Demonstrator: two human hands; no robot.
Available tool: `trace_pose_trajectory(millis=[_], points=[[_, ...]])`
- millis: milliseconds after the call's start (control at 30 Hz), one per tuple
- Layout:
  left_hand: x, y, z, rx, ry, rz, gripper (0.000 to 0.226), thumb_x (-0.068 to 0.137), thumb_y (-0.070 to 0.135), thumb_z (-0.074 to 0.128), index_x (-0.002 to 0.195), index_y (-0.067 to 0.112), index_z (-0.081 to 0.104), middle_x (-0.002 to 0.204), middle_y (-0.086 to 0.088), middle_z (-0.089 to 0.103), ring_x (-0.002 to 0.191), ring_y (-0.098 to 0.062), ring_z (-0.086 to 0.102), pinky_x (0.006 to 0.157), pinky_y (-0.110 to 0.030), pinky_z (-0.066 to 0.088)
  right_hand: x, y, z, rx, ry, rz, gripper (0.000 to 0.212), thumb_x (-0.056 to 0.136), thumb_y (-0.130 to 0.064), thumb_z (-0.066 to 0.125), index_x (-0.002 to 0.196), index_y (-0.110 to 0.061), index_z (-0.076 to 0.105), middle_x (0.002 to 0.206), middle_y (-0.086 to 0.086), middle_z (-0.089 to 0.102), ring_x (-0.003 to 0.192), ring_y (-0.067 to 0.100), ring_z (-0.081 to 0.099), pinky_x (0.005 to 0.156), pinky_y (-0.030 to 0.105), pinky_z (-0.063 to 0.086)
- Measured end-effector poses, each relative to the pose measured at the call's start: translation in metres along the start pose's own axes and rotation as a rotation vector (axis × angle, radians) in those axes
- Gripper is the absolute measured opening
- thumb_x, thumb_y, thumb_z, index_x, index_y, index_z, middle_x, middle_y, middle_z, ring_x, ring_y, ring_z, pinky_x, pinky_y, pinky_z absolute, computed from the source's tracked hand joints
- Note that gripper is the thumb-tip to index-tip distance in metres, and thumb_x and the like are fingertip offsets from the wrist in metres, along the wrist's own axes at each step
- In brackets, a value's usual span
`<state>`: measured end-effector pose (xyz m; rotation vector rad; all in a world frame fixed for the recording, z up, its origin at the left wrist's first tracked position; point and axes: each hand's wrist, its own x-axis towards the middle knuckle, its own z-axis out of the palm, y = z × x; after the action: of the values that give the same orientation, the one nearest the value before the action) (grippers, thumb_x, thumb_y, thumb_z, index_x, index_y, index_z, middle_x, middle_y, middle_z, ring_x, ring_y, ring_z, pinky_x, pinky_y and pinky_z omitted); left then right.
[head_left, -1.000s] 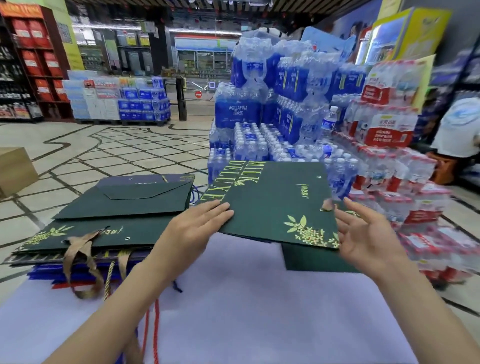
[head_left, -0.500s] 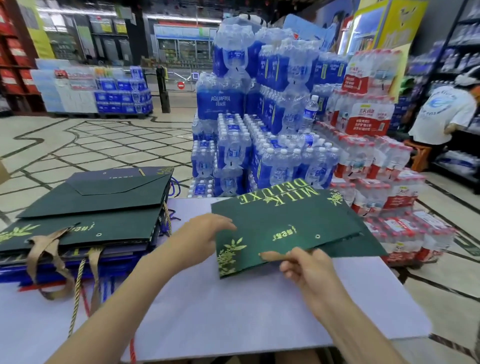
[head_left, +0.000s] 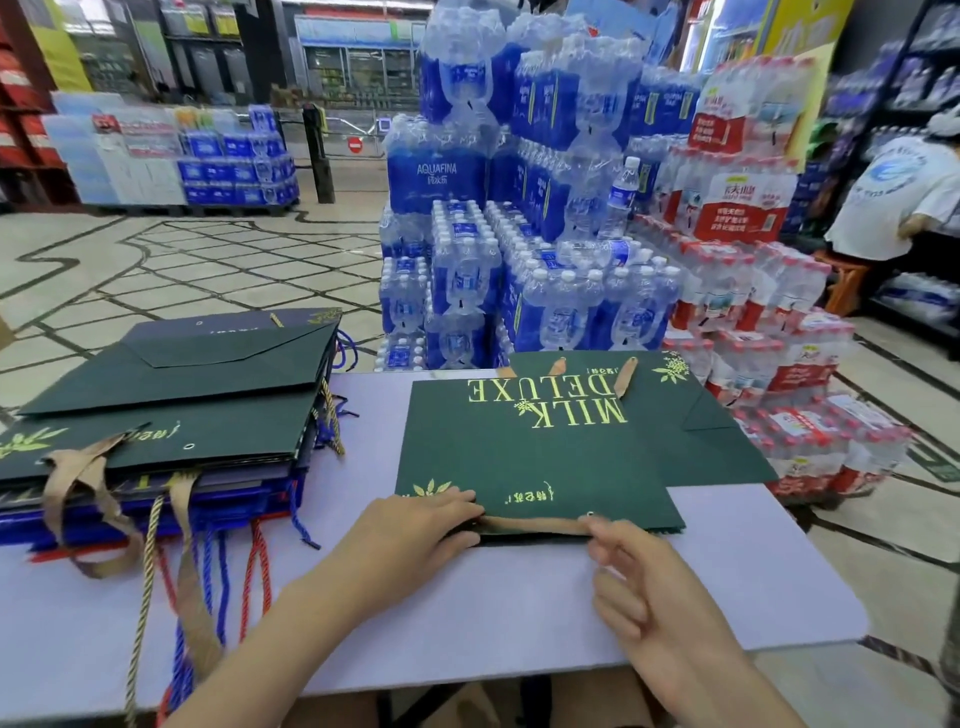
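A flat dark green paper bag (head_left: 535, 457) with gold "MILK DELUXE" lettering lies on the pale lilac table (head_left: 519, 613), on top of another green bag (head_left: 717, 441) that sticks out to the right. My left hand (head_left: 410, 530) rests on the bag's near left corner, fingers over its edge. My right hand (head_left: 639, 582) pinches the tan ribbon handle (head_left: 535, 525) at the bag's near edge.
A stack of flat green and blue bags (head_left: 171, 405) with rope and ribbon handles lies at the table's left. Shrink-wrapped water bottle packs (head_left: 545, 208) tower behind the table. A person in a white shirt (head_left: 893, 192) stands at the right shelves.
The green bag came down from the air, turned and now lies flat on the table. Both hands moved to its near edge; the right hand took the ribbon handle.
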<state>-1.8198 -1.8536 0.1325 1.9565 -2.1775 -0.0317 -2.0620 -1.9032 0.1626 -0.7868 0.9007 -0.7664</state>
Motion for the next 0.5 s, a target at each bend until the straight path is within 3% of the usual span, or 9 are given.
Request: trace_pose_trajectory(millis=[100, 200, 267, 433, 500], points=[[-0.002, 0.002, -0.001, 0.021, 0.046, 0.006, 0.070, 0.081, 0.066, 0.004, 0.129, 0.040, 0.048, 0.130, 0.025, 0.055, 0.114, -0.004, 0.056, 0.083, -0.030, 0.050, 0.000, -0.009, -0.003, 0.088, -0.024, -0.213, 0.018, 0.085, -0.019, 0.061, 0.093, -0.003, 0.059, 0.064, -0.001, 0.032, 0.039, 0.009, 0.015, 0.035, 0.022, 0.012], [-0.006, -0.001, -0.001, 0.023, 0.190, 0.070, 0.041, 0.091, 0.057, 0.024, 0.114, 0.039, 0.052, 0.103, 0.021, 0.066, 0.081, -0.009, 0.066, 0.059, -0.029, 0.053, 0.006, -0.017, -0.001, 0.236, -0.067, -0.266, 0.023, 0.090, -0.022, 0.057, 0.097, -0.002, 0.065, 0.064, -0.003, 0.033, 0.038, 0.007, 0.018, 0.036, 0.024, 0.012], [-0.011, -0.003, 0.002, 0.067, 0.290, 0.106, 0.026, 0.094, 0.050, 0.033, 0.105, 0.037, 0.052, 0.087, 0.020, 0.069, 0.065, -0.009, 0.065, 0.046, -0.026, 0.051, 0.010, -0.016, 0.002, 0.211, -0.035, -0.338, 0.024, 0.089, -0.020, 0.057, 0.101, 0.000, 0.065, 0.065, -0.001, 0.031, 0.038, 0.008, 0.019, 0.039, 0.026, 0.011], [-0.017, -0.011, 0.003, 0.165, 0.317, 0.041, 0.042, 0.102, 0.048, 0.014, 0.098, 0.034, 0.053, 0.071, 0.016, 0.063, 0.049, -0.012, 0.059, 0.036, -0.030, 0.045, 0.011, -0.010, 0.015, 0.079, 0.051, -0.442, 0.013, 0.090, -0.013, 0.061, 0.093, -0.003, 0.069, 0.059, 0.000, 0.040, 0.043, 0.013, 0.018, 0.046, 0.031, 0.013], [-0.021, -0.014, 0.003, 0.180, 0.301, 0.036, 0.035, 0.100, 0.046, 0.021, 0.097, 0.033, 0.054, 0.072, 0.017, 0.061, 0.049, -0.010, 0.057, 0.035, -0.028, 0.042, 0.011, -0.009, 0.017, -0.048, 0.112, -0.511, 0.014, 0.092, -0.012, 0.061, 0.095, -0.006, 0.073, 0.054, 0.001, 0.036, 0.047, 0.017, 0.017, 0.048, 0.033, 0.016]])
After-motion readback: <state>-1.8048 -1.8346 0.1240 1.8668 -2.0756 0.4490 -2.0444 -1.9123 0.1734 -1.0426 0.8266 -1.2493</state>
